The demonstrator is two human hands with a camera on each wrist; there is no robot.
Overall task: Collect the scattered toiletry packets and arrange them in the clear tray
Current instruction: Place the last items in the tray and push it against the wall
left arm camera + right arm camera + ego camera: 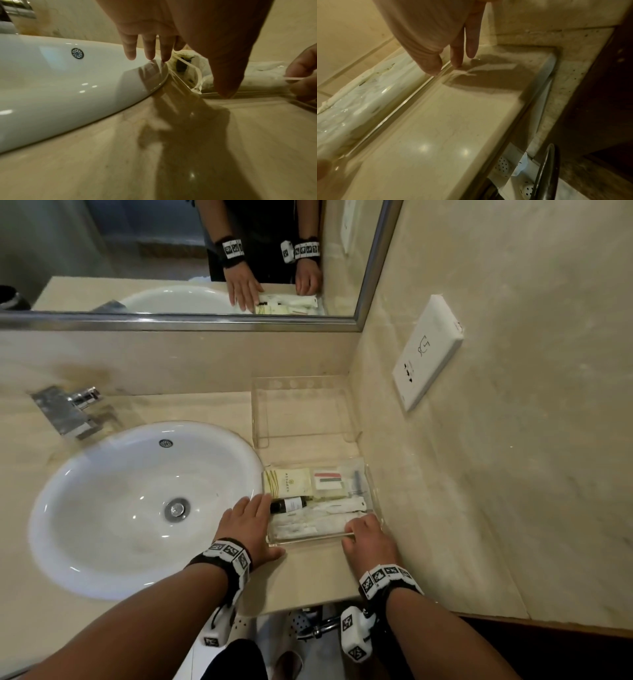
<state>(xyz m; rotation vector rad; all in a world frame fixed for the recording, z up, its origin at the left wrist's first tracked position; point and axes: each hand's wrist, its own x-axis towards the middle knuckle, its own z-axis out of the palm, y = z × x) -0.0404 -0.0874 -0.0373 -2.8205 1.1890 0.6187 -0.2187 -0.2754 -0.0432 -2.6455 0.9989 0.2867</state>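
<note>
Clear tray (371,487), centre-right of the head view, holds the packets (308,525). Left hand (248,525) flat against its side; right hand (366,537) pinches the near rim. Rigid, slippery, light: hold both sides.

White sink (102,498), beige marbled counter (191,409), cream packet (287,481) with green stripes, dark bottle (287,505), white label

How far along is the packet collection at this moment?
Nearly done. Done: the packets, including a cream sachet and a small dark bottle, lie inside the clear tray. In hand: the left hand lies flat against its left side, and the right hand holds its near wall. Left: no loose packets show on the countertop.
</note>
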